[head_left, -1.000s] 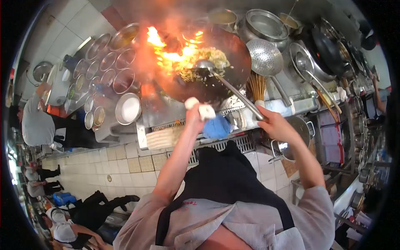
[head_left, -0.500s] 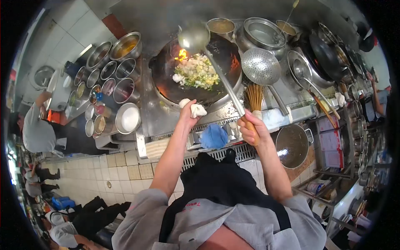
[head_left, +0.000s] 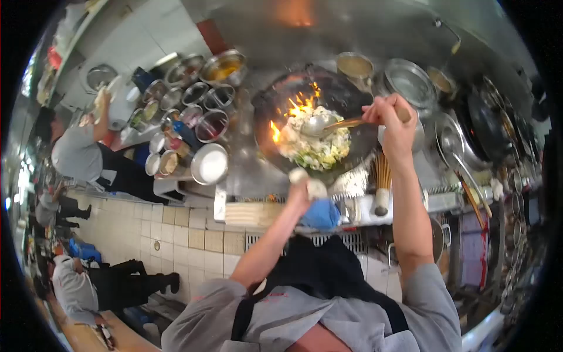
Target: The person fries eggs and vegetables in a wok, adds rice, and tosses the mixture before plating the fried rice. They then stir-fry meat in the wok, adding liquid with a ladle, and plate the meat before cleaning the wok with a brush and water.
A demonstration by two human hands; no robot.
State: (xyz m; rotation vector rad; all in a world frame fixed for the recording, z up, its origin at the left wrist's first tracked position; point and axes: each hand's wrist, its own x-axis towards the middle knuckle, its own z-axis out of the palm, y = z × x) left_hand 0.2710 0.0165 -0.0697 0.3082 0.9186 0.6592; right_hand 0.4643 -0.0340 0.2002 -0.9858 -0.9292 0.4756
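Note:
A blackened wok (head_left: 359, 101) sits over the stove, with a pale and green chopped food mix (head_left: 322, 154) inside and orange flames (head_left: 302, 104) rising at its far left side. My right hand (head_left: 392, 122) is wrapped round the wooden handle of a ladle (head_left: 318, 127), whose metal bowl rests at the food. At the wok's near edge, my left hand (head_left: 300, 195) is closed on a folded white cloth (head_left: 317, 188); whether it also grips the wok rim is hidden. A blue cloth (head_left: 321, 215) lies just below that hand.
Several metal containers (head_left: 212, 125) of ingredients stand to the left, beside a bowl of white contents (head_left: 209, 164). A bamboo brush (head_left: 382, 186) lies right of the wok. Pots (head_left: 410, 82) line the back. Co-workers (head_left: 79, 154) stand at left.
My right hand has moved up and forward, and the ladle bowl has come down from above the wok to the food. The flames have grown. The whole view has shifted.

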